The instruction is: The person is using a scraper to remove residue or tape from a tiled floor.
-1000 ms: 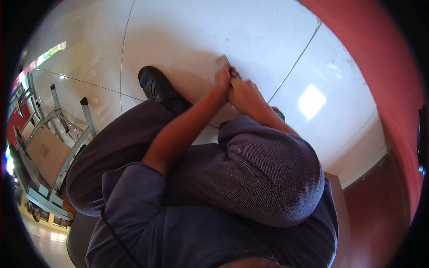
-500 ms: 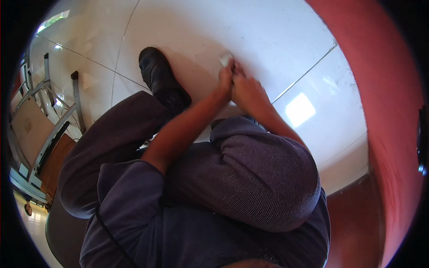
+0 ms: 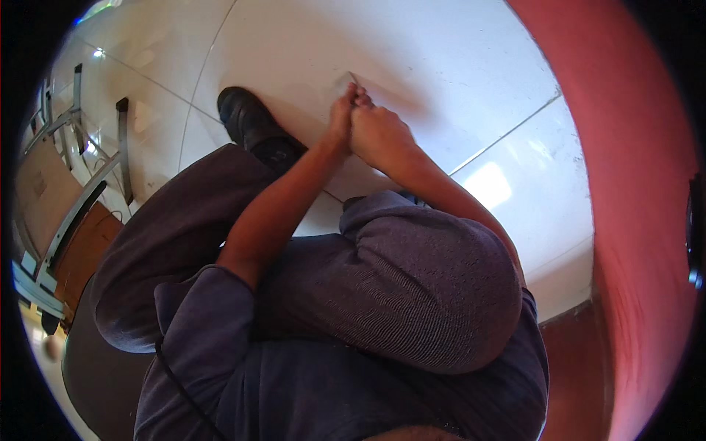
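Note:
My left hand (image 3: pixel 341 117) and my right hand (image 3: pixel 382 136) are pressed together over the floor, beyond my crossed leg. Both are closed, their fingers meeting at the far end. From between the fingertips a small thin pale piece (image 3: pixel 348 79) sticks out, its edge dark on one side. It is too small and blurred to name its kind. The palms and most of the grip are hidden behind the backs of the hands.
White glossy floor tiles (image 3: pixel 456 66) lie under the hands. My black shoe (image 3: pixel 254 121) rests to their left. A red wall (image 3: pixel 640 184) rises on the right. At the left edge stand metal-framed chairs (image 3: pixel 121 154).
Both hands have moved together to the left and a little nearer. The pale piece between the fingertips has turned and now shows narrower. My shoe has shifted slightly left in the view.

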`<state>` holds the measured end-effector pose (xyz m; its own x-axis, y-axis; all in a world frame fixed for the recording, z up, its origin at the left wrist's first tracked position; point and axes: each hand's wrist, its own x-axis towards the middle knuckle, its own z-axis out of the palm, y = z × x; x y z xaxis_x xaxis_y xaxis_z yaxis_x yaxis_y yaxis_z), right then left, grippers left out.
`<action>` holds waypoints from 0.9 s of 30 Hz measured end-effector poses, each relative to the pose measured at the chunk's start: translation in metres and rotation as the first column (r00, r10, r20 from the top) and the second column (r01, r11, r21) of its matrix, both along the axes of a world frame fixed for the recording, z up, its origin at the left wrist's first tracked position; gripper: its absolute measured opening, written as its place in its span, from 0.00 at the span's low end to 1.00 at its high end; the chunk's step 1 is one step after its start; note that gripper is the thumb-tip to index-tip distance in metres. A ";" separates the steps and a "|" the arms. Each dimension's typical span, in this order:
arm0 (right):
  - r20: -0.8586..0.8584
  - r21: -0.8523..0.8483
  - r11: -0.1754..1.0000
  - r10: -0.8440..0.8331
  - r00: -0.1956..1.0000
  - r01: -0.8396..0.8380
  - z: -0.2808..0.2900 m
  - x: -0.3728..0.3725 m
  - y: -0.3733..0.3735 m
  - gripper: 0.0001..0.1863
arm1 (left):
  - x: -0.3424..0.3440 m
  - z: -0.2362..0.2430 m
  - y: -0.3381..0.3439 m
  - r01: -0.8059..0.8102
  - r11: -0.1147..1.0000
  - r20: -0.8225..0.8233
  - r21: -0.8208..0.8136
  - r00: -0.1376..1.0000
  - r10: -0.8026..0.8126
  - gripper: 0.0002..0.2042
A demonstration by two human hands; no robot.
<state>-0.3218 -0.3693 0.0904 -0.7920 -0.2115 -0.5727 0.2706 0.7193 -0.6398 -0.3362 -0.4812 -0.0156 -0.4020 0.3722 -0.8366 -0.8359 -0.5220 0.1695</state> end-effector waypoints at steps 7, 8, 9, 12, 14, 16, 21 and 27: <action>-0.027 0.028 0.998 -0.056 0.998 0.057 -0.014 -0.019 -0.009 0.16 | -0.034 0.009 -0.007 -0.017 0.997 -0.144 -0.076 0.990 0.006 0.15; -0.055 0.042 0.999 0.019 0.998 -0.017 -0.018 -0.025 -0.012 0.17 | -0.034 0.014 -0.005 -0.020 0.997 -0.146 -0.074 0.989 0.009 0.15; -0.058 0.046 0.999 0.021 0.998 -0.019 -0.019 -0.024 -0.007 0.17 | -0.030 0.022 0.000 0.107 0.961 -0.089 -0.257 0.987 -0.133 0.15; -0.071 -0.167 0.981 -0.112 0.991 0.099 -0.008 -0.001 0.024 0.18 | -0.020 -0.005 -0.039 0.331 0.674 -0.174 -0.661 0.806 -0.566 0.15; -0.114 -0.269 0.927 -0.300 0.947 0.261 0.000 0.023 0.049 0.24 | -0.026 0.016 -0.044 -0.354 0.186 -0.347 -0.917 0.473 -0.810 0.16; -0.047 -0.233 0.842 -0.509 0.859 0.486 0.010 0.050 0.079 0.20 | -0.060 0.017 -0.059 -0.348 0.003 -0.163 -0.938 0.432 -0.887 0.21; 0.020 -0.356 0.424 -0.887 0.461 0.833 0.043 0.084 0.112 0.21 | -0.099 -0.011 -0.004 -0.289 -0.518 0.339 -0.805 0.493 -0.802 0.33; -0.042 -0.491 0.232 -0.969 0.244 0.839 0.035 0.095 0.116 0.22 | -0.008 0.001 0.138 -0.108 0.294 -0.171 -0.950 -0.609 -0.775 0.33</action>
